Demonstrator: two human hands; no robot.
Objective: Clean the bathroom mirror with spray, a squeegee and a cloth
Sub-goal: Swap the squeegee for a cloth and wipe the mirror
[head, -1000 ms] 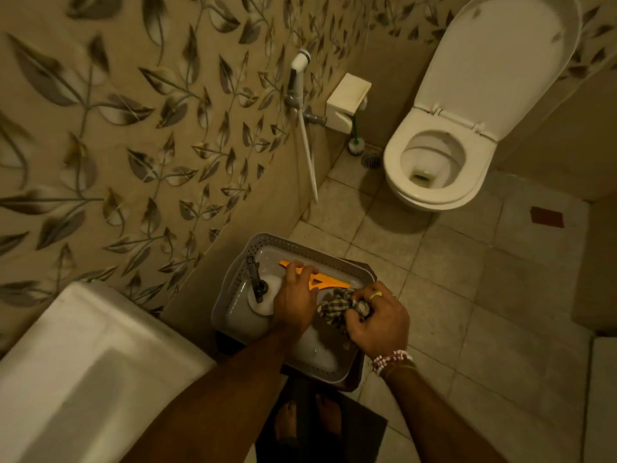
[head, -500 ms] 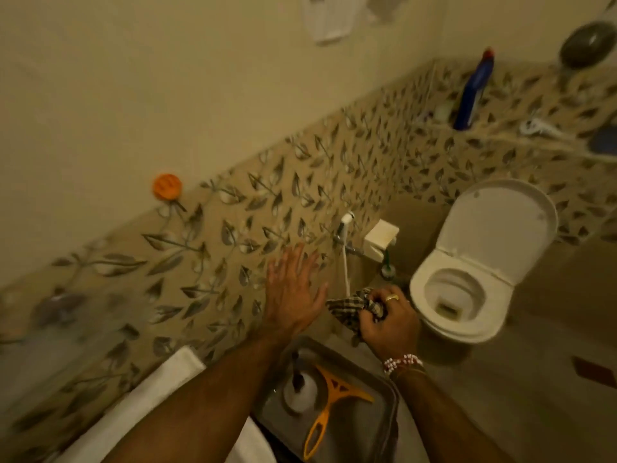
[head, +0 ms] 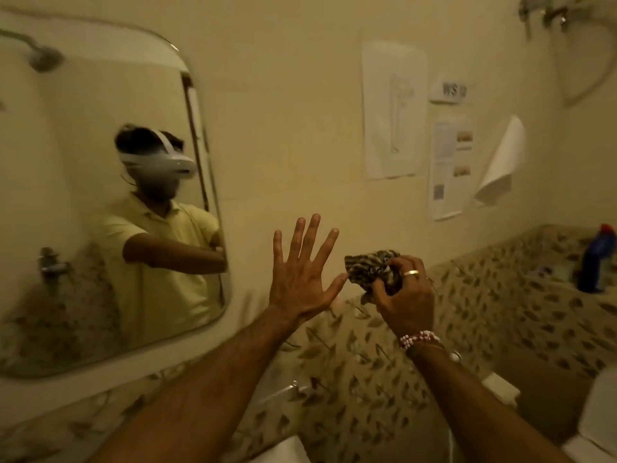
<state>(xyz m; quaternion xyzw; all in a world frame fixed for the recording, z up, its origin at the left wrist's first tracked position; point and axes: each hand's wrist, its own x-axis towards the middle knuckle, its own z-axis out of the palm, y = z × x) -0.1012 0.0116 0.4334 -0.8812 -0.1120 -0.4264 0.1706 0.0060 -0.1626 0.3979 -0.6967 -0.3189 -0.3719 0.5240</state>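
Right grip (head: 402, 295) bunched around cloth (head: 372, 267) | left grip (head: 302, 275) splayed, empty | both right of mirror (head: 100, 195) edge

The left hand (head: 300, 279) is raised with its fingers spread wide, palm toward the wall, empty, just right of the mirror (head: 60, 202). The right hand (head: 405, 295) is closed around a bunched checked cloth (head: 372, 267), which sticks out above the fingers and lies close to the left thumb tip. A ring (head: 410, 272) and a beaded bracelet (head: 420, 338) show on that hand and wrist. Papers (head: 394, 108) hang on the plain wall above the leaf-patterned tiles (head: 350, 379), and a blue bottle (head: 596, 262) stands on the ledge at far right.
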